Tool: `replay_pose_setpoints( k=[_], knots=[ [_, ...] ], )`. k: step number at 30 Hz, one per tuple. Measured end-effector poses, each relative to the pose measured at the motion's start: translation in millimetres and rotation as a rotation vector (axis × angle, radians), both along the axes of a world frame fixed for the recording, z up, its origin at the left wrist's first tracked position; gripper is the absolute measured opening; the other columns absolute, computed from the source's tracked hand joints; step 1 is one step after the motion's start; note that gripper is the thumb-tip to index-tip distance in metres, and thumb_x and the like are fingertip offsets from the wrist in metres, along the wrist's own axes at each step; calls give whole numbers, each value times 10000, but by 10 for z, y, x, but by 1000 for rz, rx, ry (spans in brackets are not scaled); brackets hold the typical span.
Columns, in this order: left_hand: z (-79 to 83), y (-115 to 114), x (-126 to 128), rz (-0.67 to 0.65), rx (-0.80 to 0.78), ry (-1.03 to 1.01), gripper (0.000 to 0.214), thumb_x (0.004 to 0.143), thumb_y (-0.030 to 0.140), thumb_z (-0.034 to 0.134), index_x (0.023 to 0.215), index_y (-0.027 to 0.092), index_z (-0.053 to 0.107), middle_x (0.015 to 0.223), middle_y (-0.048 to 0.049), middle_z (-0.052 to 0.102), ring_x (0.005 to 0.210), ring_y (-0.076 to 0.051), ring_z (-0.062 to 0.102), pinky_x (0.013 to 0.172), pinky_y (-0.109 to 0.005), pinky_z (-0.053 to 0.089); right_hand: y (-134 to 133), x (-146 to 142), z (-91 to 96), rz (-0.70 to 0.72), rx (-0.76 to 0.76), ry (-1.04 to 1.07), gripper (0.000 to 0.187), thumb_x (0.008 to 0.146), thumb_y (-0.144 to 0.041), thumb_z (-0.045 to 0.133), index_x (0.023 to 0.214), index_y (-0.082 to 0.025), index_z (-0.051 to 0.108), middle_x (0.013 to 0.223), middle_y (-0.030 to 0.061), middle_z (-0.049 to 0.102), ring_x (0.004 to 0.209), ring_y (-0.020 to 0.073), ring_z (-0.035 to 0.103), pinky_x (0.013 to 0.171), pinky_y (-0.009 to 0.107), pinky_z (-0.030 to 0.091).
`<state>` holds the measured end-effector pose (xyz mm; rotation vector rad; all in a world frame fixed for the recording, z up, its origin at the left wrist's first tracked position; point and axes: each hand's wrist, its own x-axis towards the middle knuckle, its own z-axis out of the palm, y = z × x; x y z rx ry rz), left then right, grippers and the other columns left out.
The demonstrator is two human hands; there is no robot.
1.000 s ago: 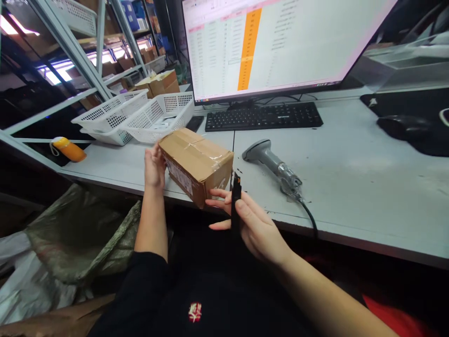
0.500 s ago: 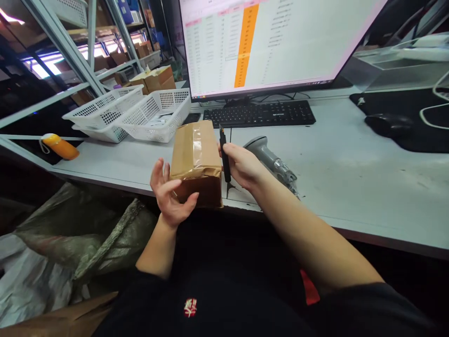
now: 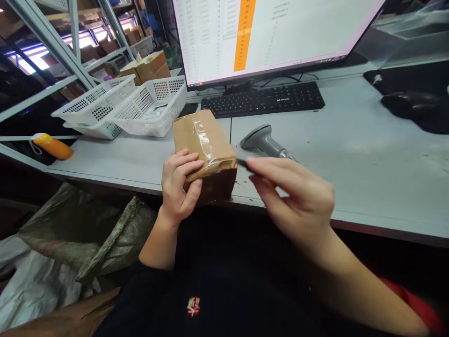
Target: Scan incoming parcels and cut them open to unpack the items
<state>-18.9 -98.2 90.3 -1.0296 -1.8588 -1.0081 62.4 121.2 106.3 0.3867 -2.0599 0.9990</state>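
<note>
A taped cardboard box [image 3: 189,138] sits tilted at the desk's front edge, with clear shiny tape along its top. My left hand [image 3: 178,182] grips its near left corner, fingers on top and thumb against the front side. In my right hand [image 3: 298,192] is a slim black box cutter [image 3: 245,164], pinched between thumb and fingers. Its tip is by the box's near right corner; whether it touches the cardboard I cannot tell. Fingers and motion blur hide most of the cutter. Just behind my right hand lies a grey barcode scanner [image 3: 261,139].
A black keyboard [image 3: 263,99] lies below a large monitor [image 3: 298,35]. White perforated baskets [image 3: 171,100] stand at the back left, near an orange bottle [image 3: 54,146]. A black mouse [image 3: 409,104] rests on its pad at right. A sack [image 3: 70,234] is below the desk's left edge.
My left hand has closed from spread fingers onto the box. My right hand has moved from the box's right side to its near right corner, turning the cutter from upright toward level.
</note>
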Motion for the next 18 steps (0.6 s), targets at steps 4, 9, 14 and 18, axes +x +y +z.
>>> replay_pose_setpoints(
  k=[4,9,14,18],
  knots=[
    [30,39,72,4,-23,-19,307,986,255,554,1282,228,633,1330,-89,669,1362,-279,562,1174,-530,453,-67,271,0,-84,360,33,400,951,-105,633,1267,-323,744,1084,45,778,862,177,701,760,310,540],
    [28,-15,23,8,-69,12,341,1008,274,507,1328,249,620,1377,-77,672,1379,-275,571,1168,-531,471,-140,224,-74,-179,449,83,381,948,-103,633,1245,-308,755,1042,36,781,828,155,670,735,279,500],
    [-10,21,-34,6,-21,72,327,1014,248,483,1294,230,650,1324,-74,703,1334,-255,607,1147,-505,492,-228,123,-106,-205,445,123,377,955,-110,622,1244,-310,759,1029,29,782,803,145,653,713,274,474],
    [-19,64,-49,61,-12,100,325,1027,280,448,1259,230,670,1266,-64,728,1290,-247,639,1107,-478,514,-281,112,-94,-224,421,96,374,966,-124,611,1251,-316,759,1005,25,779,794,146,647,701,278,460]
  ],
)
